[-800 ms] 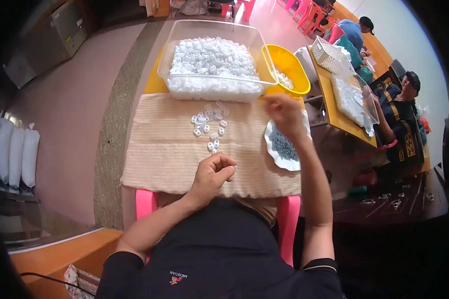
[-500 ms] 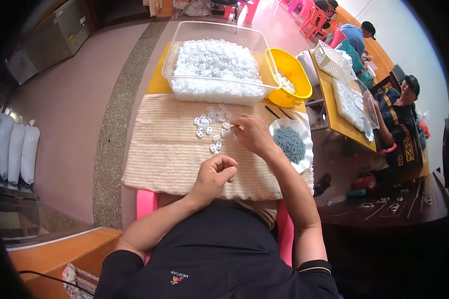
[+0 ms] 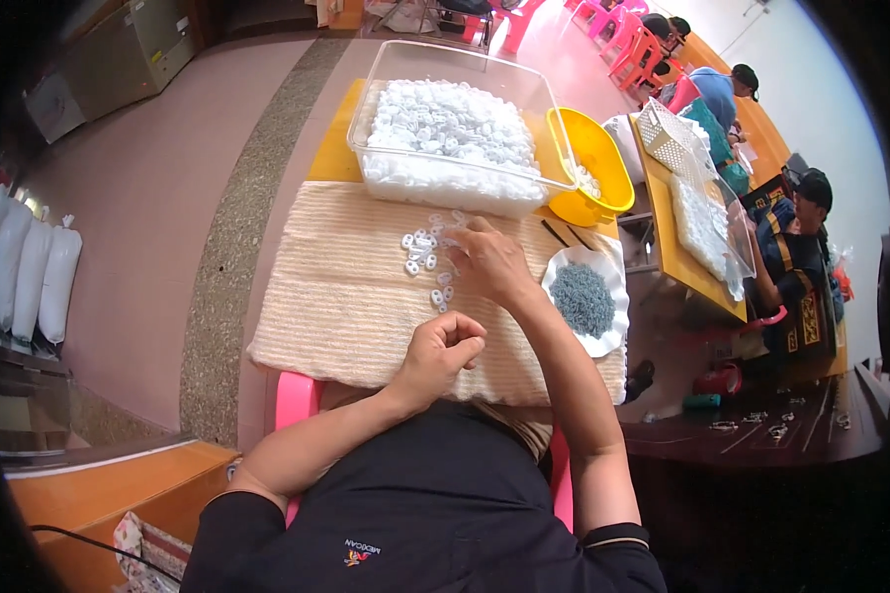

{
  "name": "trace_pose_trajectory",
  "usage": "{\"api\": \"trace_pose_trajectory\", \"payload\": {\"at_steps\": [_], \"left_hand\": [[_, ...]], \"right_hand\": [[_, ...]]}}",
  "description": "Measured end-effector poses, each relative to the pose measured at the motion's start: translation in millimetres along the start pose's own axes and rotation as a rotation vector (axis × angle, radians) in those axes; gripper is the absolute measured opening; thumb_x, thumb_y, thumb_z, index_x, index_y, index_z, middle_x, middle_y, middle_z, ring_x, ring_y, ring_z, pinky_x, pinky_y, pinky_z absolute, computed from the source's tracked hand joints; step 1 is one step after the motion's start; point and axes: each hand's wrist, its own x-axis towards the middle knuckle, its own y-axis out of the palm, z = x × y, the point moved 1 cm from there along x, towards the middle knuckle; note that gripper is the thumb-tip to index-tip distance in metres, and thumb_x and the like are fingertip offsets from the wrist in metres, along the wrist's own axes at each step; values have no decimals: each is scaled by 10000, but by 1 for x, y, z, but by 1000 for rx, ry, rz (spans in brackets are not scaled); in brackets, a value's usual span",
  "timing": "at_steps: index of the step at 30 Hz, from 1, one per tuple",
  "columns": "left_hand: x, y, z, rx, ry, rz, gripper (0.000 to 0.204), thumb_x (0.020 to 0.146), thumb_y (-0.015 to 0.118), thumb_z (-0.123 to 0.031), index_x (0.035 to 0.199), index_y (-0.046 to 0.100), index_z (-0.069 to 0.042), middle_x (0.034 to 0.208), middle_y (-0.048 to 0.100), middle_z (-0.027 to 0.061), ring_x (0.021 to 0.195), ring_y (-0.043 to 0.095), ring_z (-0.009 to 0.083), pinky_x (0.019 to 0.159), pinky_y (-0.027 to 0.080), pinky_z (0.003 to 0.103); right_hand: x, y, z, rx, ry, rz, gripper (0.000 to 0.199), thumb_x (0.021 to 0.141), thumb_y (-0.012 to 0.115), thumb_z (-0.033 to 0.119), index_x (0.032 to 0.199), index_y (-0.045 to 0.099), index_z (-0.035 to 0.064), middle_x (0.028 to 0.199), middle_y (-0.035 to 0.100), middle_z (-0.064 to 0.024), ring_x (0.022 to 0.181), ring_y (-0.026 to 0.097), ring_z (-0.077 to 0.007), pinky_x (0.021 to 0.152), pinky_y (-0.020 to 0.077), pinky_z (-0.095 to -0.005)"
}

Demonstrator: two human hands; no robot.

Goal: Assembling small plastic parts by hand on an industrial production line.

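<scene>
Small white oval plastic pieces with two holes each point(image 3: 422, 252) lie loosely on a cream striped towel point(image 3: 336, 287). Over the right side of this group is my right hand point(image 3: 491, 262), its thumb and forefinger apart and its fingertips at the pieces. Nearer to me, my left hand point(image 3: 439, 356) hovers over the towel with curled fingers and the thumb pressed against them; whatever is inside is hidden. Right of my right hand stands a white wavy-rimmed dish point(image 3: 613, 331) heaped with small grey-blue parts point(image 3: 581, 299).
A clear plastic tub point(image 3: 455, 203) full of white pieces stands beyond the towel. Beside it is a yellow basin point(image 3: 615, 178) with some pieces inside. Two dark thin sticks point(image 3: 556, 233) lie above the dish. A person point(image 3: 796, 237) sits at another table point(image 3: 687, 277) on the right.
My right hand has shifted over the loose white pieces, its fingers spreading. My left hand keeps its curled shape. The whole view has shifted slightly, moving the table rightward in the picture.
</scene>
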Motion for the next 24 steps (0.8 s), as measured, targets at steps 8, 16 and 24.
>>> {"api": "trace_pose_trajectory", "payload": {"at_steps": [8, 16, 24], "left_hand": [[-1, -1, -3, -8, -6, -1, 104, 876, 626, -55, 969, 616, -9, 834, 622, 10, 705, 561, 62, 624, 488, 217], [-1, 1, -3, -12, -20, -14, 109, 877, 625, -66, 972, 618, -13, 830, 619, 10, 704, 562, 64, 628, 487, 217], [1, -3, -4, -34, -41, -59, 100, 879, 619, -68, 965, 611, -18, 804, 610, 12, 664, 566, 77, 619, 477, 212]], "right_hand": [[1, 0, 5, -115, 59, 147, 238, 833, 637, 230, 1034, 712, 127, 1015, 608, -140, 900, 628, -346, 788, 495, -436], [12, 9, 9, -68, 47, 131, 197, 840, 618, 225, 976, 718, 123, 949, 644, -163, 919, 628, -359, 788, 491, -457], [1, 3, 1, 6, 12, 121, 211, 829, 637, 176, 1001, 722, 91, 986, 640, -181, 923, 624, -367, 793, 487, -436]]}}
